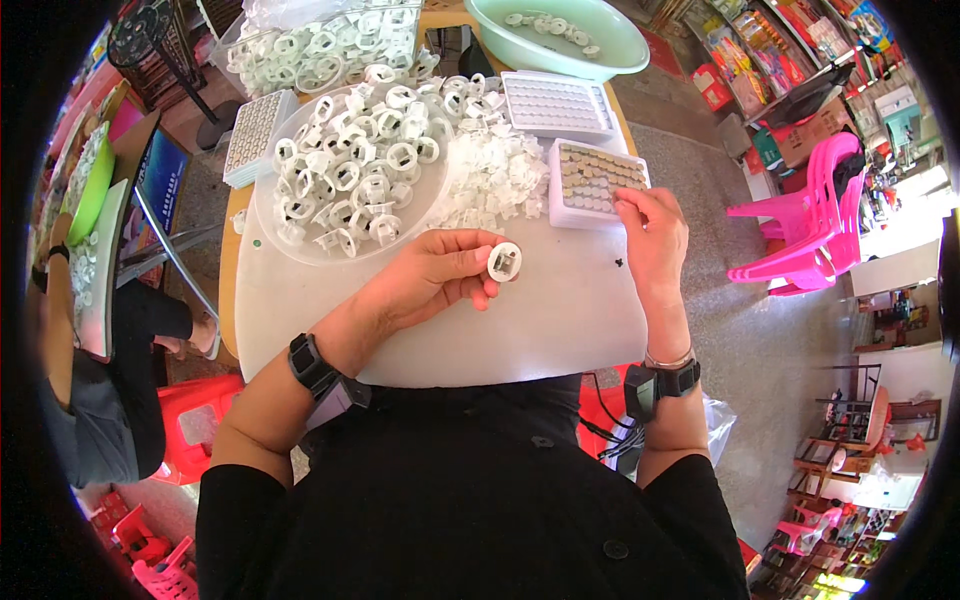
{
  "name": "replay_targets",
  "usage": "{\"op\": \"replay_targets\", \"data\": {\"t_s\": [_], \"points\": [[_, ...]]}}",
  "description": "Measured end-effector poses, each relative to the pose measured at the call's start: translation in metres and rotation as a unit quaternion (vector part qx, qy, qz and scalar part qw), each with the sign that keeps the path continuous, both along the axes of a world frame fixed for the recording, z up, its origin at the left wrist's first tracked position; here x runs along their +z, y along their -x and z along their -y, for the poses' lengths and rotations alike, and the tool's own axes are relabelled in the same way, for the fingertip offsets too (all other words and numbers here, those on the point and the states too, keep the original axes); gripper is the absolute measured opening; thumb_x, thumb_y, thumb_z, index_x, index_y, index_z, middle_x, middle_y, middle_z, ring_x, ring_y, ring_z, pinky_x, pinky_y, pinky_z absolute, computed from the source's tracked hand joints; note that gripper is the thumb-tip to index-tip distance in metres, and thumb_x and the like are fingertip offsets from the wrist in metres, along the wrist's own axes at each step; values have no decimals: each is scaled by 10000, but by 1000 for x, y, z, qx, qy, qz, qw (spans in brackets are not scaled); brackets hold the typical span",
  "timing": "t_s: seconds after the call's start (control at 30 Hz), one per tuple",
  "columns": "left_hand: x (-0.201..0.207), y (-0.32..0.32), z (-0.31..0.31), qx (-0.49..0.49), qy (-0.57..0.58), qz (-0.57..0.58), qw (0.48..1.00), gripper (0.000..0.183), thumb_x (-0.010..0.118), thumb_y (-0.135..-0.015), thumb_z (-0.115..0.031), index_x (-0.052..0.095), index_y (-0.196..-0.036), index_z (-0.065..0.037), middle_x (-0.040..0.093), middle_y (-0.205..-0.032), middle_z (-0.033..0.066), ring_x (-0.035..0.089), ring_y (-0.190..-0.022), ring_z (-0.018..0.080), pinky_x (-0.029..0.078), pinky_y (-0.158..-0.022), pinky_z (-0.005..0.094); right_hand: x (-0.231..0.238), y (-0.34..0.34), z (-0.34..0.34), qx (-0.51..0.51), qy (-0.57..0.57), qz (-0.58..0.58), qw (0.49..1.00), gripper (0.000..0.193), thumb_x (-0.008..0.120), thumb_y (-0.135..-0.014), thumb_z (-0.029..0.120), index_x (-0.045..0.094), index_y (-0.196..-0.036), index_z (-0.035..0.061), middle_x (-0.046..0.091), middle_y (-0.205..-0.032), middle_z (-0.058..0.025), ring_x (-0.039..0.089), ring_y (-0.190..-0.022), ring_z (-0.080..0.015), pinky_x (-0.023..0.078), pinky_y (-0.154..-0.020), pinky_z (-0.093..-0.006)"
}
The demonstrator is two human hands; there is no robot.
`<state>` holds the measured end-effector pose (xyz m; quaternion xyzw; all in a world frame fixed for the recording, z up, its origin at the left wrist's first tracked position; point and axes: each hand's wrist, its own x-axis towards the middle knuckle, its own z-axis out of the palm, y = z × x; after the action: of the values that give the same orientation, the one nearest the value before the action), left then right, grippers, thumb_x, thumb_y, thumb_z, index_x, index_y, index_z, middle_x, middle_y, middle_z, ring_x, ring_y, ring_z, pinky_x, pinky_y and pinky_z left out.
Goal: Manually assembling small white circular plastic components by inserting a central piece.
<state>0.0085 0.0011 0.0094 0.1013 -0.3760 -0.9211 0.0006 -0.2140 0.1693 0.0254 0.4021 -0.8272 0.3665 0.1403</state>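
Between the thumb and fingers of my left hand (pixel 455 270) is a round white plastic housing (pixel 504 262) with a square opening, held over the table's middle. My right hand (pixel 655 235) reaches to the near right corner of a white tray (pixel 583 221) filled with rows of small round tan and silvery pieces (pixel 590 172). Its thumb and fingertips come together there; whether a piece is between them is too small to tell. Many similar white housings (pixel 375 185) lie heaped on a wide clear round lid or dish (pixel 268 215). Beside them spreads a pile of small white plastic pieces (pixel 490 175).
Behind the tray lies another white tray (pixel 560 103). A stack of trays (pixel 258 138) and a clear bin (pixel 320 45) of white parts stand far left, a pale green basin (pixel 560 45) at the back. Another person's arm (pixel 60 310) is at far left; pink chairs (pixel 810 215) stand right.
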Motion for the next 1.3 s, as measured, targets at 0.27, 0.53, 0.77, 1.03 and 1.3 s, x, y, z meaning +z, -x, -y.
{"op": "replay_targets", "data": {"t_s": [0.27,0.53,0.77,1.03,1.3], "points": [[5,2,0,-9,8,0,1000,318,492,-953,-126,496,-1218,50,605,-1023,94,587,-788,127,509,-667,256,10,-6,6,30,6,105,994,105,647,-769,20,629,-872,31,605,-771,-65,573,-664,-175,467,-630,-286],[2,2,0,29,-10,-3,1000,273,498,-955,-132,511,-1176,28,598,-1002,69,590,-808,124,506,-713,255,26,-99,24,188,63,180,963,53,632,-807,6,613,-856,7,610,-768,-69,582,-668,-144,468,-611,-256],[-2,1,0,32,-10,-17,999,260,512,-952,-141,517,-1160,15,598,-997,62,595,-830,128,512,-728,258,15,-104,32,222,71,41,972,95,627,-777,-52,585,-830,15,601,-792,-91,601,-675,-205,484,-603,-301],[-6,2,-1,34,11,-23,999,246,503,-955,-130,529,-1151,17,600,-989,65,596,-833,130,518,-723,267,20,-109,28,235,59,106,964,128,619,-750,-76,568,-819,20,593,-770,-94,589,-679,-234,478,-593,-320],[-7,3,-1,36,61,-22,997,266,521,-949,-139,542,-1161,20,604,-971,54,585,-814,123,510,-701,266,15,-105,27,247,49,76,965,118,623,-751,-65,569,-820,16,589,-760,-97,583,-687,-256,468,-582,-331]]}}
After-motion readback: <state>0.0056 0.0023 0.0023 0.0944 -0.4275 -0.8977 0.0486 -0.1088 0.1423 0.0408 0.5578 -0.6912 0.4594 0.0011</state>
